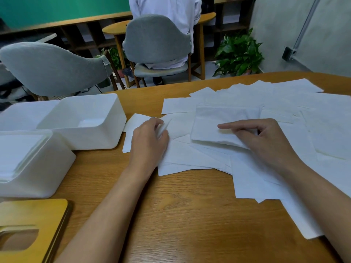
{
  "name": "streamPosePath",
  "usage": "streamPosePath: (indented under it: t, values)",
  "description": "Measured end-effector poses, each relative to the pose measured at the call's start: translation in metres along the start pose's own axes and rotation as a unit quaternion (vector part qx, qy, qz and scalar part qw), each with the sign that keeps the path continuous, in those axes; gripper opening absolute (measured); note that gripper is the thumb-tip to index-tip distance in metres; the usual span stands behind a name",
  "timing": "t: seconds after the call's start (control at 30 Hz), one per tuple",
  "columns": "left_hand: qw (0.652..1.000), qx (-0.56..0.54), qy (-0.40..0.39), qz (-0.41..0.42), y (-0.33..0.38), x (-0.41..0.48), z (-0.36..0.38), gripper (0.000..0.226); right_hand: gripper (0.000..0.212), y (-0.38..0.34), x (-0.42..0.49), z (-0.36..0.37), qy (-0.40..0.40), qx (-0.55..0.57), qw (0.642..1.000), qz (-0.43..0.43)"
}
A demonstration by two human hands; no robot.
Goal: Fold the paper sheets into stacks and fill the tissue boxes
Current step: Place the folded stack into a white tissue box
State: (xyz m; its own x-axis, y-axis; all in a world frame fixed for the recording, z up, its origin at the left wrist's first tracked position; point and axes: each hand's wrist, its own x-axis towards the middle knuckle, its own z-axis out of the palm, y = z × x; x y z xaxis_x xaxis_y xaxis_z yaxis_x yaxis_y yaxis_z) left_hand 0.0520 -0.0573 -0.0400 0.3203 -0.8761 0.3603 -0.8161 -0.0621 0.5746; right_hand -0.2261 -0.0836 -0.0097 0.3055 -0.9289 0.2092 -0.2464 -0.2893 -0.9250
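The left hand pinches a loose sheet with curled fingers. The right hand pinches the near edge of a folded stack, first finger flat on top. More sheets cover the wooden surface. An empty box and a filled box sit on the left

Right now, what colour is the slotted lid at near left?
The lid is yellowish wood, clearest in the head view.

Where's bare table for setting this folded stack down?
Bare wood of the table lies between the forearms, nearer than the loose sheets. Crowded: sheets cover the right and far side; white boxes and wooden lid fill the left.
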Motion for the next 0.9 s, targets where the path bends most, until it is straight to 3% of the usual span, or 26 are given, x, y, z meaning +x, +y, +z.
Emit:
streamPosePath:
  t: [0.2, 0.33, 0.5, 0.6, 0.7, 0.83, 0.9]
  values:
    - [0.998, 0.016, 0.053, 0.044, 0.001, 0.000, -0.002, 0.021, 0.031, -0.001, 0.000, 0.002, 0.016, -0.005, 1.000, 0.013]
    - [0.986, 0.010, 0.074, 0.147, 0.012, -0.005, -0.001, 0.016, 0.028, 0.000, 0.000, 0.002, 0.033, -0.012, 0.999, 0.013]
    - [0.955, -0.056, 0.012, 0.292, 0.036, -0.018, -0.002, 0.014, 0.039, 0.001, 0.000, 0.005, 0.047, -0.081, 0.996, -0.013]
    - [0.941, -0.102, -0.037, 0.321, 0.051, -0.028, -0.004, 0.016, 0.050, -0.001, -0.002, 0.007, 0.032, -0.107, 0.993, -0.040]
    - [0.928, -0.078, -0.062, 0.358, 0.060, -0.036, -0.007, 0.018, 0.062, -0.001, -0.003, 0.007, 0.014, -0.129, 0.990, -0.064]
    - [0.922, -0.091, -0.066, 0.370, 0.063, -0.040, -0.010, 0.020, 0.067, -0.002, -0.003, 0.002, 0.014, -0.113, 0.992, -0.062]
    - [0.923, -0.114, -0.052, 0.364, 0.066, -0.041, -0.011, 0.021, 0.064, -0.005, -0.005, 0.003, -0.026, -0.104, 0.992, -0.069]
